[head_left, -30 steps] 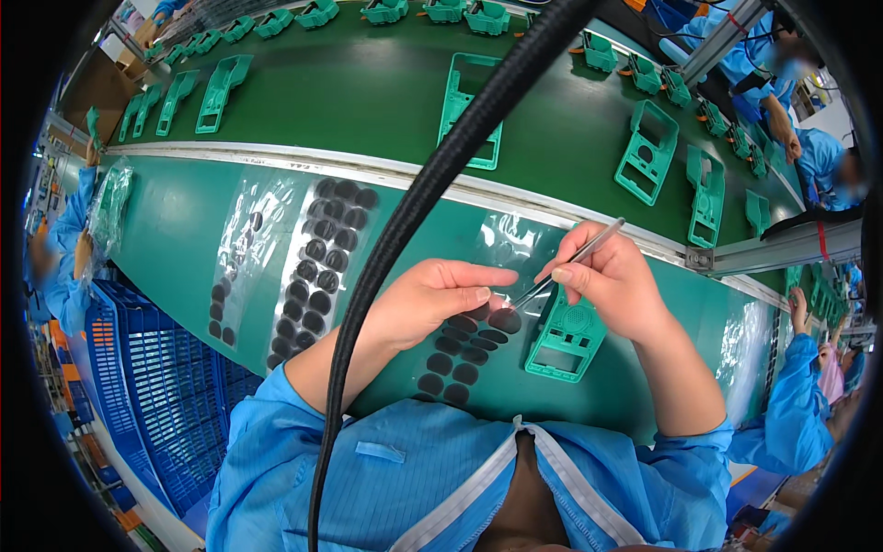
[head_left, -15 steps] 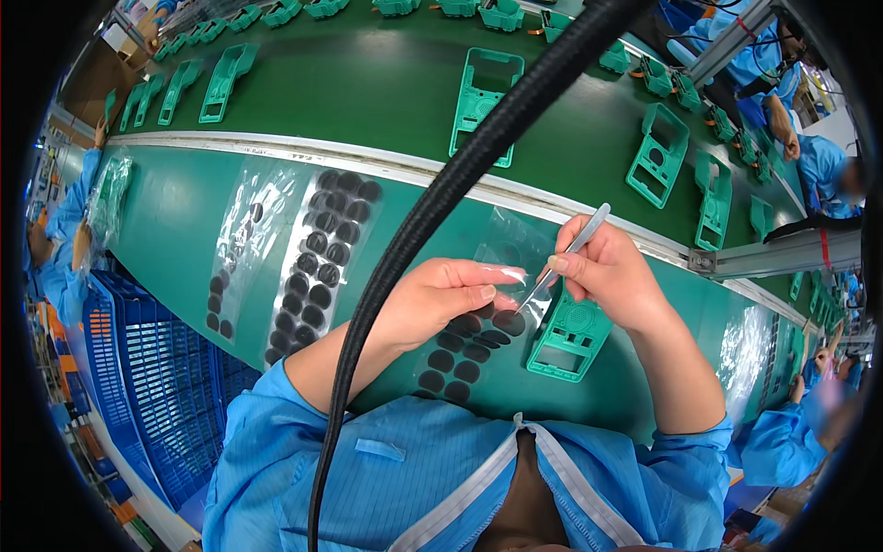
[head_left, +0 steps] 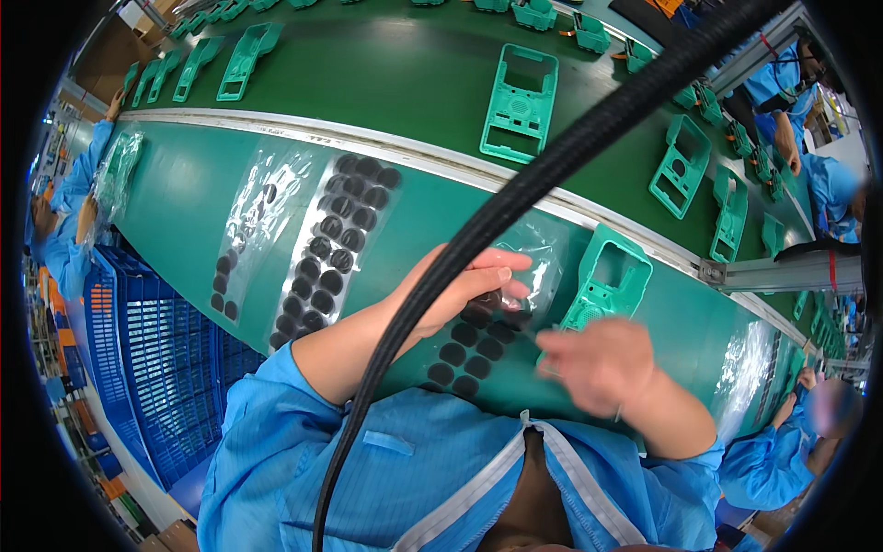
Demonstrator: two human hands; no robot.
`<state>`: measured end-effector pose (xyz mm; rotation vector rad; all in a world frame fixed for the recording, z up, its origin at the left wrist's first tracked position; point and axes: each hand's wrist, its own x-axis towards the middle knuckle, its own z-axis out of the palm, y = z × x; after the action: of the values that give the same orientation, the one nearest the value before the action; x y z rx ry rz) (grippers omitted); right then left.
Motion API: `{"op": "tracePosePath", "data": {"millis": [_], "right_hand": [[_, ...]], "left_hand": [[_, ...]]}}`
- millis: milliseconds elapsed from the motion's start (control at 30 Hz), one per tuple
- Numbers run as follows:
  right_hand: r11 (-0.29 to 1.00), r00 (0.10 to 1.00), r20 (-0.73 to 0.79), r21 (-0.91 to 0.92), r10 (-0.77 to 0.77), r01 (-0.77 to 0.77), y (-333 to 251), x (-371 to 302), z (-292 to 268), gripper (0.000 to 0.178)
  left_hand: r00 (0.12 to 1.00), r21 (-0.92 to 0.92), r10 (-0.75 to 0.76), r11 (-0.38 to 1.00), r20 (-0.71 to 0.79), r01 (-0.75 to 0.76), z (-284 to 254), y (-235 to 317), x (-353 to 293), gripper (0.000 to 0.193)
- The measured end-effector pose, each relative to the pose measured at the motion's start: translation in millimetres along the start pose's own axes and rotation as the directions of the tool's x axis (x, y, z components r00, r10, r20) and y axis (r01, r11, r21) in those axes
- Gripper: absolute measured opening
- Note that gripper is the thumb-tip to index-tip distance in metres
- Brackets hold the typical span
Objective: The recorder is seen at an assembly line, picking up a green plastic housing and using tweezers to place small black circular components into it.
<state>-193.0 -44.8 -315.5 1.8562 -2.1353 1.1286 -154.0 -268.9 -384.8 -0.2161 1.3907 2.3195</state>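
Observation:
My left hand (head_left: 474,285) is closed with a pinch on a clear plastic sheet (head_left: 543,267). Rows of round black stickers (head_left: 477,366) run along the sheet below those fingers. Blurred by motion, my right hand (head_left: 602,363) is curled over the lower end of a green plastic housing (head_left: 635,294), and I cannot tell if it touches it. A thin pale end of the tweezers (head_left: 619,412) shows under this hand; their tips are hidden or smeared. The housing's large window and part of its speaker grille are uncovered.
A second sticker sheet (head_left: 333,241) and a sparser one (head_left: 241,235) lie to the left. More green housings (head_left: 520,101) stand on the green belt (head_left: 386,83) beyond a metal rail (head_left: 405,152). Blue crates (head_left: 175,359) are at lower left. A black cable (head_left: 478,225) crosses the view. Co-workers sit both sides.
My right hand has drawn away from the sticker sheet, down toward me and over the housing's lower end. The housing's upper window is now uncovered. My left hand still pinches the sheet.

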Motion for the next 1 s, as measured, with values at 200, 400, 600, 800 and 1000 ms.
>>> {"op": "tracePosePath", "data": {"millis": [200, 400, 600, 800, 1000], "right_hand": [[0.974, 0.986, -0.103, 0.200, 0.131, -0.109, -31.1, 0.7, -32.3, 0.011], [0.435, 0.556, -0.147, 0.792, 0.818, -0.429, 29.6, 0.2, -32.0, 0.012], [0.272, 0.536, 0.084, 0.789, 0.840, -0.551, 33.3, 2.8, -17.9, 0.018], [0.576, 0.645, -0.035, 0.490, 0.763, -0.655, 21.7, 4.1, -5.6, 0.012], [0.627, 0.636, -0.243, 0.603, 0.733, -0.493, 23.9, 5.2, -19.0, 0.010]], "left_hand": [[0.987, 0.269, 0.079, 0.962, -0.143, -0.038, -16.2, 20.1, -0.9, 0.043], [0.544, 0.973, 0.835, 0.047, 0.086, -0.226, -4.9, 33.7, -14.0, 0.064], [0.815, 0.708, 0.554, 0.505, 0.172, -0.493, 25.9, 6.7, -18.6, 0.026], [0.910, 0.621, 0.404, 0.692, 0.090, -0.369, 21.7, -7.6, -12.6, 0.007], [0.893, 0.620, 0.441, 0.678, 0.085, -0.394, 12.5, -6.2, -14.2, 0.007]]}}
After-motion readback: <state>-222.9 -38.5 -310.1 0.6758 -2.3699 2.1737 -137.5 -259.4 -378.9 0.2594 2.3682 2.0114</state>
